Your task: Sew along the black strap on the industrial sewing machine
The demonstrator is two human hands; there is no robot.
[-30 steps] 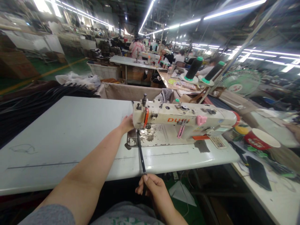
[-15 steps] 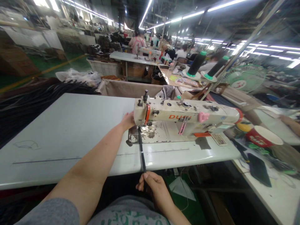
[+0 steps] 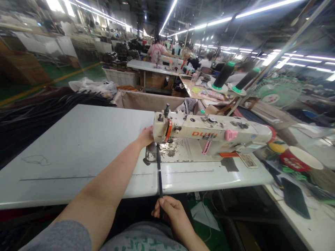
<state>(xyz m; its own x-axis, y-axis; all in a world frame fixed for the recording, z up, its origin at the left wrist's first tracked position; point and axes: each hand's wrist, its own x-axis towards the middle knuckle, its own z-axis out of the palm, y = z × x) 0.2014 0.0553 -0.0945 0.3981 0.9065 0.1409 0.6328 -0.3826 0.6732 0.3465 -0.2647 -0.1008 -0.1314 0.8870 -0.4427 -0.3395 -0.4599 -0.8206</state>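
Note:
A narrow black strap (image 3: 160, 183) runs from under the presser foot of the white sewing machine (image 3: 188, 130) toward me, over the table's front edge. A small pale mark crosses it. My right hand (image 3: 171, 211) is closed in a pinch on the strap just below that edge. Behind the machine's needle end, my left hand (image 3: 146, 136) reaches across the table; its fingertips are partly hidden by the machine head, so what they touch cannot be seen. The metal needle plate (image 3: 171, 153) looks worn and stained.
Long black strips (image 3: 52, 118) are heaped left of the white table (image 3: 78, 139). Two black thread cones (image 3: 223, 75) stand behind the machine. At right are a red tub (image 3: 293, 160), a dark phone (image 3: 295, 197) and a green fan (image 3: 278, 92). A person (image 3: 157, 50) sits farther back.
The view has shifted slightly, so the machine and table appear farther right. My right hand sits a little lower beneath the table edge, still pinching the strap. My left hand stays behind the machine.

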